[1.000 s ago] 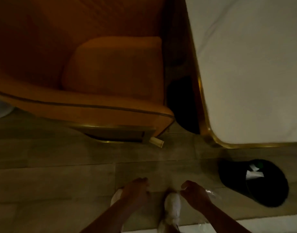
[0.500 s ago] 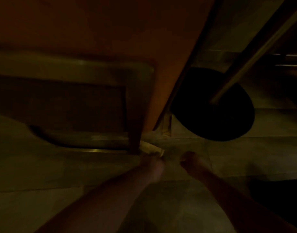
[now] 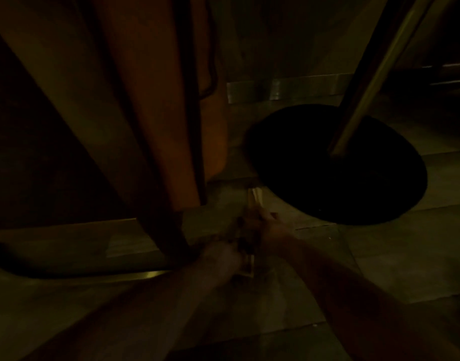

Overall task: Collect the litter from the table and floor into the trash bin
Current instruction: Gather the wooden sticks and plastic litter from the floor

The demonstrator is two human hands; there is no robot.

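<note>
The view is very dark and close to the floor. My left hand and my right hand meet beside the chair's front leg. Both are closed around a pale tan strip of paper litter. One end of it pokes up above the fingers and another pale edge shows below them. The trash bin is out of view.
The orange armchair fills the left, with its brass floor frame just left of my hands. A black round table base with a slanting brass post lies to the right. The floor is grey tile.
My head has dropped lower and closer to the floor. Both hands moved forward to the pale litter by the chair leg and closed on it. The bin has left the view.
</note>
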